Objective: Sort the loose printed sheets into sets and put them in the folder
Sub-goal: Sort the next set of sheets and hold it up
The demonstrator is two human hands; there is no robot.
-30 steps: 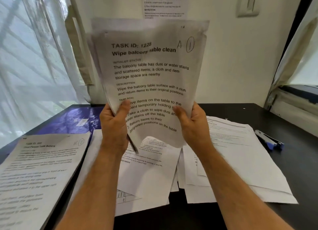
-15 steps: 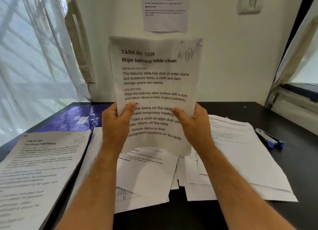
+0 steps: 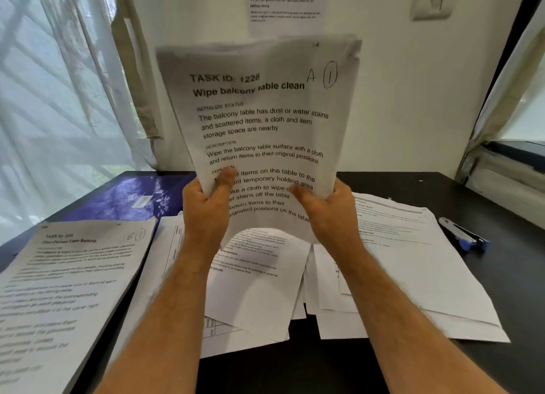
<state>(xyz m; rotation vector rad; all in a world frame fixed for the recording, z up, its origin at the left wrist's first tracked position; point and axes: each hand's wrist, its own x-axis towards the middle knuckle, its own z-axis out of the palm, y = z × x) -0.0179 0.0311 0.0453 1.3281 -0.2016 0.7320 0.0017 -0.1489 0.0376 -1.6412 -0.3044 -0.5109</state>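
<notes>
Both hands hold a set of printed sheets (image 3: pixel 259 128) upright above the counter (image 3: pixel 486 205), its front page headed "TASK ID: 1228" and marked by hand "A 1". The left hand (image 3: pixel 206 208) grips the lower left edge, thumb across the print and fingers curled behind; the right hand (image 3: pixel 327 211) grips the lower right edge likewise. The top corners look slightly fanned, so the step in hand appears to be squaring the set. To do this well, loosen both grips a little, tap the bottom edge on a bare part of the counter, and check that the "A" pages align before moving on. Loose sheets (image 3: pixel 259 278) lie spread below the hands, more to the right (image 3: pixel 413 258). A second set marked "B 1" (image 3: pixel 67 284) lies near left. The purple folder (image 3: pixel 124 196) lies far left, partly covered. A stapler (image 3: pixel 463 234) rests at the right.
</notes>
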